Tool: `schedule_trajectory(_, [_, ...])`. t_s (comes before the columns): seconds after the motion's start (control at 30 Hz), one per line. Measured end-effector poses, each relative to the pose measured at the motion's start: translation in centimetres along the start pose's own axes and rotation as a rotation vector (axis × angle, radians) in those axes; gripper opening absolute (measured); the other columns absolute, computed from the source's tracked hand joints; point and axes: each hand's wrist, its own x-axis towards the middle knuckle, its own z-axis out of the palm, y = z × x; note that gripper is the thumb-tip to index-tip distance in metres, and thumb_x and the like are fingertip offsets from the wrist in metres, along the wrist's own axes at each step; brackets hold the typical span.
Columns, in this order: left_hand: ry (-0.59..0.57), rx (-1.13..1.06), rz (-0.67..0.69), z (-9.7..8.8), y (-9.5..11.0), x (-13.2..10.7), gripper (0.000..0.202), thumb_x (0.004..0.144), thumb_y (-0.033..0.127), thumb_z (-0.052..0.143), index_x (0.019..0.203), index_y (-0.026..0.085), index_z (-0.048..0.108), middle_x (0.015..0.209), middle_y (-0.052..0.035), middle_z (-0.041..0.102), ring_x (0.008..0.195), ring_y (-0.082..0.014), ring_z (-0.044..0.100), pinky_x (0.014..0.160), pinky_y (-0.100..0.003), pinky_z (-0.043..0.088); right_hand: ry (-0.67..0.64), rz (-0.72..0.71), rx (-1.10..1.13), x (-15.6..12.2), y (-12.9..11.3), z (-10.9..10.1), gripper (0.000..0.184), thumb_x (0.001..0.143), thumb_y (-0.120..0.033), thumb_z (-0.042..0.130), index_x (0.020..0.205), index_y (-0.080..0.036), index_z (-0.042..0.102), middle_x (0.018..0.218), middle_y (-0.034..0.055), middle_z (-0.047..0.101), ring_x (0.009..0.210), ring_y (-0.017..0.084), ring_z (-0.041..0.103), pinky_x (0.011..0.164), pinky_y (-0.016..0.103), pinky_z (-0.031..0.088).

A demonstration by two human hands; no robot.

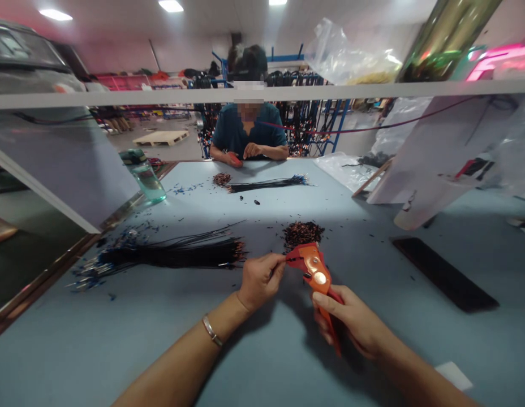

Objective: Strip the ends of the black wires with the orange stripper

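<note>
My right hand (pixel 347 316) is wrapped round the handles of an orange and red wire stripper (pixel 317 268), its head pointing up and to the left. My left hand (pixel 262 280) is closed in a pinch right at the stripper's jaws. A thin dark wire shows between those fingertips and the jaws; most of it is hidden by the hand. Left of my hand lies a thick bundle of black wires (pixel 173 254), with copper-coloured ends to the right and blue and metal ends to the left. Just behind the stripper is a heap of short black and copper scraps (pixel 302 233).
A co-worker (pixel 249 133) sits across the table (pixel 194 350), holding a red tool. Near them lie another wire bundle (pixel 266 183) and a scrap pile (pixel 222 179). A bottle (pixel 149 182) stands left, a dark flat strip (pixel 444 272) lies right, and a shelf edge (pixel 160 97) crosses above.
</note>
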Motion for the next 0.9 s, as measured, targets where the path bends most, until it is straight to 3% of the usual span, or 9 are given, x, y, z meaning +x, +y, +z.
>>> schedule_trajectory(0.23, [-0.023,-0.022,-0.048,0.2,0.0,0.0,0.022,0.086,0.021,0.047,0.081,0.015,0.067,0.063,-0.0033,0.065,0.053,-0.01,0.054,0.055,-0.02,0.039,0.042,-0.004,-0.017,0.2,0.3,0.0,0.047,0.073,-0.057,0.064,0.057,-0.019,0.042,0.04,-0.0071,0.04,0.028,0.006,0.036,0.025,0.017,0.026])
schedule_trajectory(0.4, [0.024,-0.017,-0.208,0.4,-0.6,0.2,0.02,0.084,0.022,0.049,0.079,0.016,0.068,0.064,-0.002,0.066,0.055,-0.01,0.054,0.056,-0.019,0.039,0.077,-0.044,0.153,0.0,-0.6,-0.5,0.036,0.074,-0.05,0.066,0.07,-0.018,0.05,0.051,-0.0033,0.051,0.04,0.011,0.048,0.034,0.02,0.037])
schedule_trajectory(0.57, [0.041,-0.085,-0.279,0.4,-1.0,0.4,0.021,0.084,0.026,0.05,0.078,0.014,0.067,0.059,0.0003,0.06,0.053,-0.0092,0.05,0.054,-0.018,0.037,0.117,-0.08,0.272,0.0,-1.6,-0.9,0.035,0.068,-0.042,0.072,0.089,-0.017,0.058,0.074,0.0042,0.063,0.064,0.018,0.062,0.06,0.032,0.05])
schedule_trajectory(0.7, [0.029,-0.165,-0.301,0.3,-0.7,0.5,0.022,0.083,0.027,0.051,0.074,0.013,0.065,0.056,0.0016,0.056,0.051,-0.0082,0.044,0.051,-0.018,0.034,0.169,-0.125,0.119,0.1,-1.5,-1.0,0.039,0.069,-0.043,0.072,0.094,-0.015,0.058,0.08,0.0068,0.064,0.07,0.021,0.061,0.066,0.035,0.05])
schedule_trajectory(0.9, [-0.035,-0.325,-0.381,0.4,-0.3,0.8,0.022,0.08,0.03,0.053,0.072,0.013,0.065,0.055,0.0019,0.053,0.053,-0.0085,0.041,0.05,-0.018,0.033,0.321,-0.313,-0.319,0.1,-1.0,-2.0,0.035,0.075,-0.044,0.064,0.099,-0.018,0.058,0.084,0.0064,0.065,0.076,0.024,0.06,0.074,0.038,0.047])
